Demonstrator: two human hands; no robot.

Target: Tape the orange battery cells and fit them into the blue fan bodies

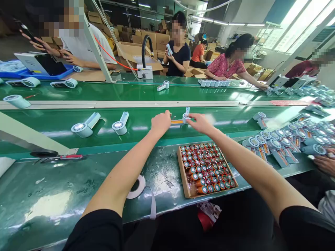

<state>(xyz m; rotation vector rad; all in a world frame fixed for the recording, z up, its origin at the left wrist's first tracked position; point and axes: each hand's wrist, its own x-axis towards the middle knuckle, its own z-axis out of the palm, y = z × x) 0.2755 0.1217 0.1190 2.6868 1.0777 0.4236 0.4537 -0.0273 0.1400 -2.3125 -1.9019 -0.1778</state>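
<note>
Over the green conveyor belt (141, 118), my right hand (201, 122) has its fingers closed at the round head of a light blue handheld fan (186, 118), whose handle points away from me. My left hand (161, 123) is curled shut just to the left. Between the two hands runs a thin orange and pale strip (177, 122); whether my left fingers grip its end is hidden. Nearer to me, a shallow cardboard box (186, 186) holds rows of orange-wrapped battery cells (205, 170) with red wires.
Two more fans (83, 129) (119, 127) lie left on the belt. A roll of white tape (136, 188) and a red-handled screwdriver (71, 157) rest on the bench. Many fan bodies (274, 144) crowd the right. Co-workers sit across the line; another person's hand (326, 162) is at right.
</note>
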